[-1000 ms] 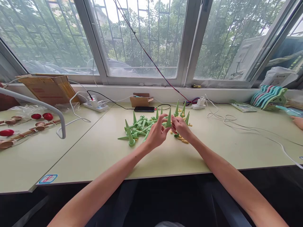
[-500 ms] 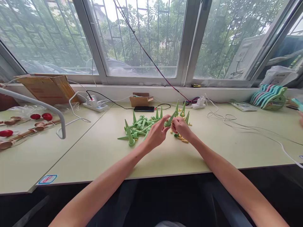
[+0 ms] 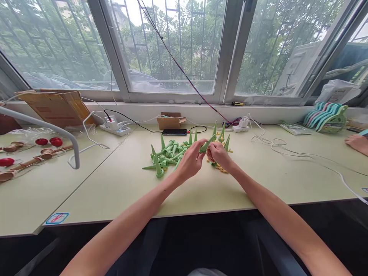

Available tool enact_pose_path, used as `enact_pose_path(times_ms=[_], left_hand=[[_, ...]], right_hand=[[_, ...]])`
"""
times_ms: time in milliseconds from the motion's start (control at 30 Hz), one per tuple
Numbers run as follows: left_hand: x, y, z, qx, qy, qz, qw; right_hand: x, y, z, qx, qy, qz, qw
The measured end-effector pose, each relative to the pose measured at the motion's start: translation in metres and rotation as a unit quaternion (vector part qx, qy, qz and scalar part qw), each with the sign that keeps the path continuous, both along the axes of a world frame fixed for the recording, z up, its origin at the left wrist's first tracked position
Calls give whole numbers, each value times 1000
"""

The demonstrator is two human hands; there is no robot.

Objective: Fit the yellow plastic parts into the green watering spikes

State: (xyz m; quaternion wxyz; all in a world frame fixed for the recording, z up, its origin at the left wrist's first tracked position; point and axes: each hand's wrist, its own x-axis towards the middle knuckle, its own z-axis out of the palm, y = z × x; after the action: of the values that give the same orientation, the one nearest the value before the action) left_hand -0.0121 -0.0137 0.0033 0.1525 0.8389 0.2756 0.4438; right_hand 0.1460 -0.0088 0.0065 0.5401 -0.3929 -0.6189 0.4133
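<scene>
My left hand (image 3: 192, 158) is closed around a green plastic spike (image 3: 207, 144), a tapered cone whose tip points up and to the right. Close against it, my right hand (image 3: 219, 154) is pinched at the spike's lower end. Whatever lies between those right fingers is hidden. To the left, a heap of similar green spikes (image 3: 173, 148) covers part of the table, with one upright spike (image 3: 157, 168) at its front. Behind my right hand stand more spikes (image 3: 222, 132), some with small yellow pieces at the base. Loose yellow pieces (image 3: 222, 170) lie below that hand.
A phone (image 3: 174, 132) and a small cardboard box (image 3: 171, 122) sit behind the heap. White cables (image 3: 276, 143) cross the right side near green hangers (image 3: 326, 118). Another person's hand (image 3: 358, 143) rests at the far right. Red balls (image 3: 56, 142) and wooden sticks lie left.
My hands keep almost the same pose around the spike, which has tilted slightly lower. At the far right, the other person's hand has come further into view.
</scene>
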Motion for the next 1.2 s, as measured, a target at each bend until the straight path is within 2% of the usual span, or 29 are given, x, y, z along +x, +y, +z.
enact_pose_path(times_ms=[200, 367, 500, 733, 967, 1200], left_hand=[[4, -2, -1, -27, -11, 30, 999], [5, -5, 4, -134, -60, 37, 988], [6, -5, 6, -248, -113, 20, 962], [8, -4, 11, -395, -185, -80, 896], [4, 1, 11, -449, -238, -105, 854], [3, -1, 14, -481, -245, -122, 833]], right_hand=[[-2, 2, -1, 24, -7, -6, 1000], [-1, 5, -4, 40, -5, -36, 999], [-1, 4, -4, 69, -40, -69, 994], [-1, -3, 1, 99, -108, -113, 983], [0, -3, -1, 127, -150, -95, 976], [1, -1, -3, 127, -156, -77, 977]])
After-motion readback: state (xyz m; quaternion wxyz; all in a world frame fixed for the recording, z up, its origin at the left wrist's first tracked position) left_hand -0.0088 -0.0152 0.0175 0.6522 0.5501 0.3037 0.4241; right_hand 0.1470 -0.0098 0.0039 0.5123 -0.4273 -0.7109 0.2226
